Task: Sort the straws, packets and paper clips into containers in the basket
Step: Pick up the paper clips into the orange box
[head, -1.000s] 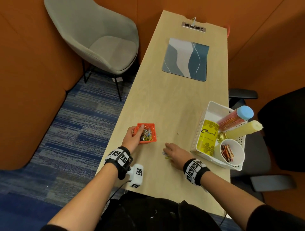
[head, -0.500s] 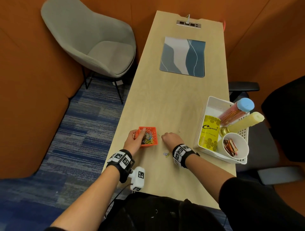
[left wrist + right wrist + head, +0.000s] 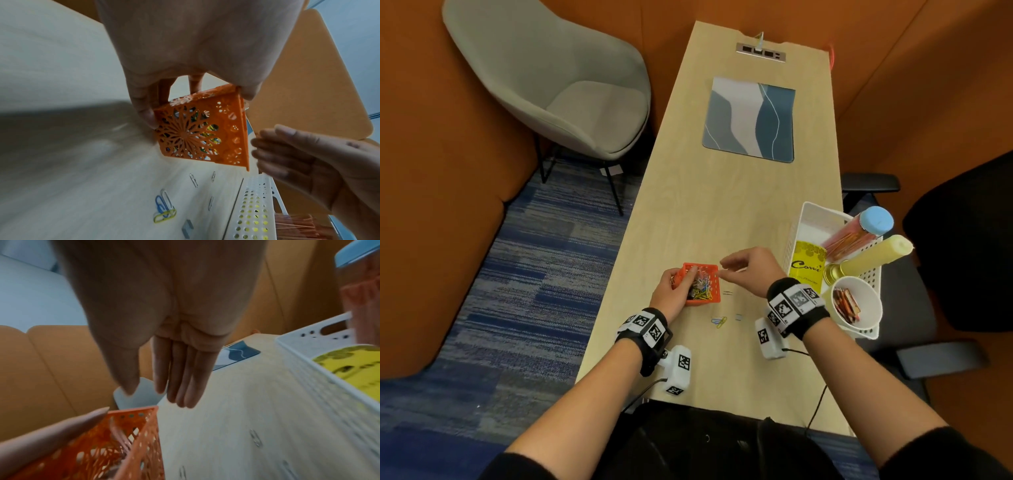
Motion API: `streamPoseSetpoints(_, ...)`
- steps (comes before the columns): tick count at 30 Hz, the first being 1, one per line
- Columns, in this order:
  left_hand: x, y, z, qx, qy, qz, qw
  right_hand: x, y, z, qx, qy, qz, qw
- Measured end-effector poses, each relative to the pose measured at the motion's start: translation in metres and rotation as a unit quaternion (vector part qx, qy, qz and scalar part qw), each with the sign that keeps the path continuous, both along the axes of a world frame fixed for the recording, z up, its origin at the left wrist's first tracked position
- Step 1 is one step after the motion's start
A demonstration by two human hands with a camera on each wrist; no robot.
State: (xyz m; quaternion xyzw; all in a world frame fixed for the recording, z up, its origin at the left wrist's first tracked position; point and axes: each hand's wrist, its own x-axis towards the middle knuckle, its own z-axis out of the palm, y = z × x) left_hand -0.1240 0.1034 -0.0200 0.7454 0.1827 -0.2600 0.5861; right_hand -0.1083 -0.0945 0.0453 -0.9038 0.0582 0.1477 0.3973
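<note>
A long pale wooden bench (image 3: 722, 205) ran away from the viewer, with a white perforated basket (image 3: 799, 233) standing at its right edge. Inside the basket, a clear tube with a blue cap (image 3: 859, 229) held orange straws, a yellow bottle (image 3: 873, 255) leaned beside it, a yellow packet-like box (image 3: 806, 263) stood against the near wall, and a white cup (image 3: 873, 308) held reddish packets.

The left hand (image 3: 671, 291) gripped a small orange lattice tray (image 3: 709, 298), thumb on one side and fingers curled over the far rim; seen from the left wrist, the tray was tilted and lifted off the bench. A heap of coloured paper clips lay inside it.

The right hand (image 3: 753, 270) hovered just right of the tray, near the basket, fingers straight and close together, thumb slightly apart, holding nothing.

On the bench below the hands lay loose paper clips (image 3: 719, 322): a blue and yellow cluster, with a few thin silver ones nearby.
</note>
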Motion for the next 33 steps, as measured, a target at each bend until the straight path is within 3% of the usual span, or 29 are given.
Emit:
streamPoseSetpoints(3, -0.001, -0.001, -0.002, -0.001, -0.003, -0.011, 1.0, -0.021, -0.011, -0.02, -0.087, -0.008, -0.095, 0.992)
streamPoseSetpoints(6, 0.0, 0.007, -0.005, -0.002, -0.009, -0.011, 1.0, -0.051, -0.011, -0.052, -0.213, 0.158, -0.053, 0.963)
streamPoseSetpoints(8, 0.001, 0.014, -0.008, -0.008, -0.013, -0.009, 1.0, -0.07, -0.004, -0.071, -0.213, 0.204, -0.048, 0.954)
streamPoseSetpoints(13, -0.001, 0.033, -0.009, -0.007, -0.013, 0.013, 1.0, -0.084, 0.024, -0.093, -0.166, 0.092, -0.08, 0.978)
streamPoseSetpoints(16, -0.005, 0.044, -0.011, -0.015, -0.009, 0.027, 0.999, -0.077, 0.034, -0.097, -0.144, 0.073, -0.079, 0.984)
streamPoseSetpoints(23, -0.012, 0.055, -0.011, -0.02, 0.002, 0.046, 0.999, -0.052, 0.042, -0.093, -0.172, 0.109, -0.054, 0.977)
streamPoseSetpoints(30, -0.014, 0.055, -0.006, -0.018, 0.002, 0.027, 0.999, -0.031, 0.049, -0.077, -0.302, 0.185, 0.074, 0.932)
streamPoseSetpoints(33, -0.014, 0.053, -0.005, -0.02, -0.001, 0.021, 1.0, -0.024, 0.034, -0.068, -0.255, 0.201, 0.007, 0.946)
